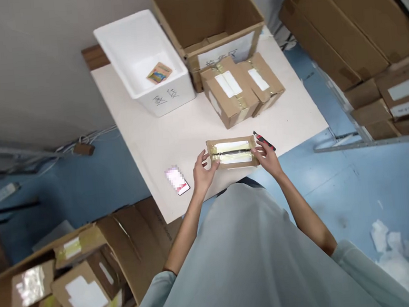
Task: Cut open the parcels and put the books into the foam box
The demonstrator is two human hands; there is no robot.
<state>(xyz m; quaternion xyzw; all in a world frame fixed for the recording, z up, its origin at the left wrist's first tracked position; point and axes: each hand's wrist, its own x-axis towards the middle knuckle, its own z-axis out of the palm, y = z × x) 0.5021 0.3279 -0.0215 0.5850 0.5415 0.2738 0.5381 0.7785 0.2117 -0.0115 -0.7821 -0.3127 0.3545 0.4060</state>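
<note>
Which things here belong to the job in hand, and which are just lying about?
Likely the job:
small taped cardboard box, in left hand and right hand
black-and-red tool, perhaps a box cutter

Apparently lying about:
phone
bottle
white scraps on floor

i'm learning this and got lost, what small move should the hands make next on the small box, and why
Probably ease the small box open along its top: a dark gap runs lengthwise between two white strips, and the left hand and right hand have its opposite ends. The knife is close beside the right hand.
</note>
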